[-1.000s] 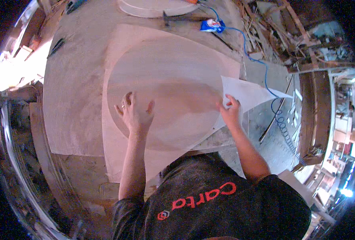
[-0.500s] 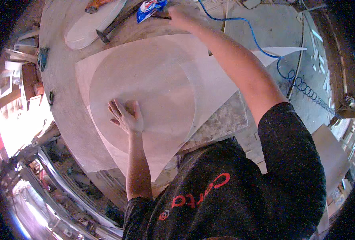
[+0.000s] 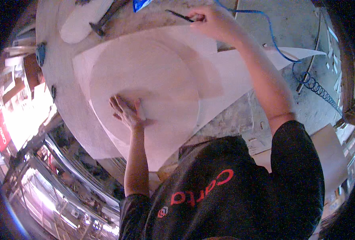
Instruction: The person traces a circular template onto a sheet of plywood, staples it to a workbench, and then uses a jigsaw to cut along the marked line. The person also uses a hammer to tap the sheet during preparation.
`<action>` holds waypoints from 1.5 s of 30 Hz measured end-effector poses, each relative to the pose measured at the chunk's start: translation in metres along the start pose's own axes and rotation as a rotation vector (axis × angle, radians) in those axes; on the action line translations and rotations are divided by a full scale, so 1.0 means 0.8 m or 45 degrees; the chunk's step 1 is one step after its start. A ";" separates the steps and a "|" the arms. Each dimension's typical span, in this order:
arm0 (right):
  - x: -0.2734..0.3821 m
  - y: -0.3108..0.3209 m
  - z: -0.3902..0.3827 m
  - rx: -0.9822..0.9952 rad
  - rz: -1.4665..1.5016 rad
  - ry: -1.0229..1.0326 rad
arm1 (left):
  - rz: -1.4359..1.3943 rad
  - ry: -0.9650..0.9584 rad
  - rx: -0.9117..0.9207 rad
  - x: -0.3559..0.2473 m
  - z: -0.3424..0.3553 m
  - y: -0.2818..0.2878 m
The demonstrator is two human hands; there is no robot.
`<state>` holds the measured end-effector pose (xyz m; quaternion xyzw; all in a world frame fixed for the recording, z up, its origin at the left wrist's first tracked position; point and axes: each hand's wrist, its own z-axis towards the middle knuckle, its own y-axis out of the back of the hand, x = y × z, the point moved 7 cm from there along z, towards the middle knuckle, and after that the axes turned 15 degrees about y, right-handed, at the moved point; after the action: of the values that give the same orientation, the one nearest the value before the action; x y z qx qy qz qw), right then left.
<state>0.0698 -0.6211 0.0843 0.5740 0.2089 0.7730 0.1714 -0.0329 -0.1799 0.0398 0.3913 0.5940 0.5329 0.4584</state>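
A large round pale disc point(image 3: 161, 72) lies on a whitish sheet point(image 3: 221, 76) with slanting edges, spread on the worktable. My left hand point(image 3: 126, 111) rests flat on the disc toward its near left side, fingers spread. Beyond the sheet's far edge, my right hand point(image 3: 211, 22) is closed on a slim dark pointed tool point(image 3: 179, 15). The tool's tip points left, away from the disc. My fingers cover its other end, so its exact kind is unclear. A shadow from my right arm falls across the disc's right side.
A hammer point(image 3: 96, 29) lies at the far left beside a pale rounded board point(image 3: 75, 28). A blue packet point(image 3: 140, 5) is at the top edge. A coiled blue hose point(image 3: 317, 89) runs down the right. A dark tool point(image 3: 41, 54) sits at the table's left edge.
My right hand has moved right and slightly nearer, bringing the dark tool away from the blue packet. My left hand stays on the disc. The whole view has shifted slightly.
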 end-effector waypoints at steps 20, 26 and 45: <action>0.050 -0.044 -0.104 -0.285 0.475 -0.494 | 0.040 0.058 -0.033 -0.025 0.003 0.003; 0.063 -0.093 0.032 -0.201 0.575 -0.229 | 0.075 0.110 0.051 -0.037 0.003 -0.004; 0.183 -0.512 0.300 1.041 0.643 0.493 | -0.154 0.208 0.136 -0.021 0.000 0.003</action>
<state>0.2689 -0.1675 0.0515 0.4729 0.3768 0.7376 -0.3006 -0.0286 -0.1957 0.0444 0.3339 0.6794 0.5020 0.4182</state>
